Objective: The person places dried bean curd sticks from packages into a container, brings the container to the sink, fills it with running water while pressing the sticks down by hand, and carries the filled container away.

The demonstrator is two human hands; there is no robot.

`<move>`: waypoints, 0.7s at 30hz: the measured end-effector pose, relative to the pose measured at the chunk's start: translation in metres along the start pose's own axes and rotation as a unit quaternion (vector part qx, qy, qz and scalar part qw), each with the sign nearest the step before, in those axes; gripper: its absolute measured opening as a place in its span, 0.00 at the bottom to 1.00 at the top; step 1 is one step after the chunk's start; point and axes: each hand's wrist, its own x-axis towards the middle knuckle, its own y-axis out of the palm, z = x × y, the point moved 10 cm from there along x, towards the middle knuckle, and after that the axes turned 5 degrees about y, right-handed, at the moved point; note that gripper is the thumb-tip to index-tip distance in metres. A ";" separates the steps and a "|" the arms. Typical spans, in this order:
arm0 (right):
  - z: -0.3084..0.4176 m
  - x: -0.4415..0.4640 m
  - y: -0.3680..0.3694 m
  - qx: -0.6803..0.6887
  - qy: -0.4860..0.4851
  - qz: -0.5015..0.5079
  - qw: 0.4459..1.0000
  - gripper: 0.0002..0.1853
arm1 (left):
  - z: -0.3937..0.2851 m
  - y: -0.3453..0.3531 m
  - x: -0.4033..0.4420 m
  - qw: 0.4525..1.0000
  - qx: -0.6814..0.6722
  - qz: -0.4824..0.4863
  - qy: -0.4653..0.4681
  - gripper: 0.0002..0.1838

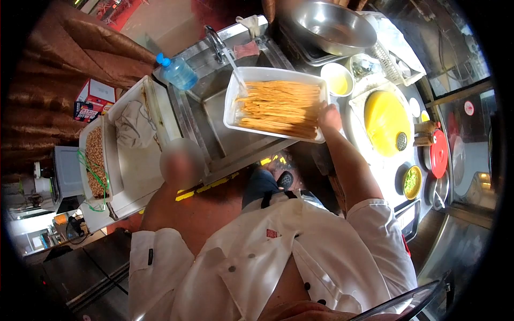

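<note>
A white rectangular plastic tub sits over the sink, filled with long, thin tan-orange sticks lying side by side. My right hand grips the tub's right edge. At the tub's left corner, a pale streak, perhaps water, runs down from the metal faucet. My left hand is beside the near left edge of the sink, by the white counter; a blur covers it, so its fingers cannot be made out.
The steel sink lies under the tub. A blue-capped bottle stands at its left corner. Leftward are a crumpled cloth and a tray of brown beans or nuts. Rightward are a steel bowl, yellow food and chopped greens.
</note>
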 end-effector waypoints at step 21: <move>-0.011 0.002 0.010 0.048 0.002 0.007 0.999 0.23 | -0.174 -0.038 0.209 0.963 -0.159 -0.170 0.136 0.14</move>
